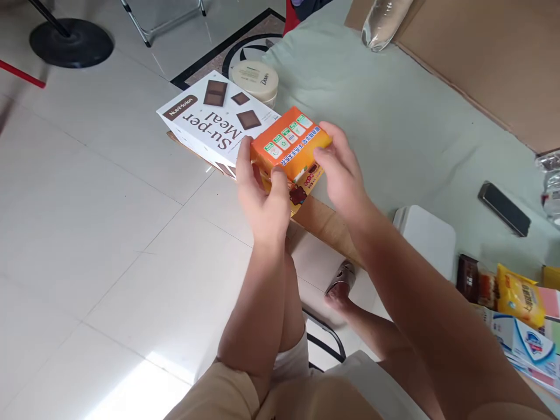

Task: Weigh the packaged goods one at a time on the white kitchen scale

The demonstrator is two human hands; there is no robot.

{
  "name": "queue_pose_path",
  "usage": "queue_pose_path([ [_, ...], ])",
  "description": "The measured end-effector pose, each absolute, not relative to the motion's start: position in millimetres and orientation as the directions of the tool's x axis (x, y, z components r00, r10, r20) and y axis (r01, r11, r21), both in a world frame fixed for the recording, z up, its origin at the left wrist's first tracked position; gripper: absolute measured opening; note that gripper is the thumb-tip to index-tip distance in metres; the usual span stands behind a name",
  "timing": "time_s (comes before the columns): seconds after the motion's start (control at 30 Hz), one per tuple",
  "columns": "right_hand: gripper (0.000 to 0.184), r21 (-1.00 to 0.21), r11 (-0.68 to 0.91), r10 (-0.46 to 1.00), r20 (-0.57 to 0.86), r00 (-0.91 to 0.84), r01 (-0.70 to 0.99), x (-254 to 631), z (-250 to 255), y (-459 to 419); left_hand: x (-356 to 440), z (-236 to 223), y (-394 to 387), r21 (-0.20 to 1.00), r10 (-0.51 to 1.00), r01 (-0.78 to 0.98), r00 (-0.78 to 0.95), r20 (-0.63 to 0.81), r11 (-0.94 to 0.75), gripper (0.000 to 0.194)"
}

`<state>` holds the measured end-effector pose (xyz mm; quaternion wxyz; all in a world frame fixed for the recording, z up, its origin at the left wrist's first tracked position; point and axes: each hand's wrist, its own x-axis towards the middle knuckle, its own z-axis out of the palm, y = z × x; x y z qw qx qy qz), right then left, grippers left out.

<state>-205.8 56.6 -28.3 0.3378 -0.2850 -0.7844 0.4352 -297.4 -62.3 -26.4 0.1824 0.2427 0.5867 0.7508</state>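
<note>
An orange packet (289,142) with green-and-white icons and blue lettering is gripped between both my hands. My left hand (265,201) closes on its left end, thumb at the near edge. On the right end, my right hand (341,169) holds it with thumb and fingers. Just below the packet shows a yellow package (301,193) with a brown cartoon figure, partly hidden. Beside my left hand, a white NutriMotion box (214,125) with chocolate pictures lies at the table edge. Behind it stands a round cream Dove tub (256,79).
The table has a pale green cloth (371,111). Right of my arm are a white container (426,239), a phone (504,208), a yellow snack bag (520,296) and a blue-white soap box (525,344). A large cardboard box (485,58) stands at the back right.
</note>
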Motion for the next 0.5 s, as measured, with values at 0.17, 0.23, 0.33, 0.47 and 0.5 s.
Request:
queue_pose_path([
  [0.17,0.056,-0.888,0.445,0.772,0.314,-0.553,0.116,-171.4,-7.0,22.7,-279.2,-19.7,-61.3,0.935,0.579,0.18,-0.744,0.333,-0.306,0.064],
  [0.23,0.058,-0.885,0.452,0.802,0.347,-0.485,0.114,-144.6,5.7,4.3,-261.5,-12.6,-58.9,0.912,0.619,0.181,-0.684,0.386,-0.368,0.065],
  [0.33,0.061,-0.866,0.486,0.827,0.411,-0.384,0.12,-88.5,19.1,-20.4,-224.6,-5.8,-49.6,0.887,0.728,0.068,-0.545,0.416,-0.456,0.066],
  [0.47,0.069,-0.87,0.458,0.877,0.409,-0.251,0.182,-4.2,14.3,-39.9,-163.0,-6.0,-28.0,0.889,0.88,-0.137,-0.268,0.391,-0.437,0.074],
  [0.5,0.069,-0.886,0.426,0.898,0.389,-0.206,0.181,13.7,10.1,-43.0,-147.9,-7.3,-21.9,0.9,0.911,-0.178,-0.194,0.365,-0.398,0.076],
])
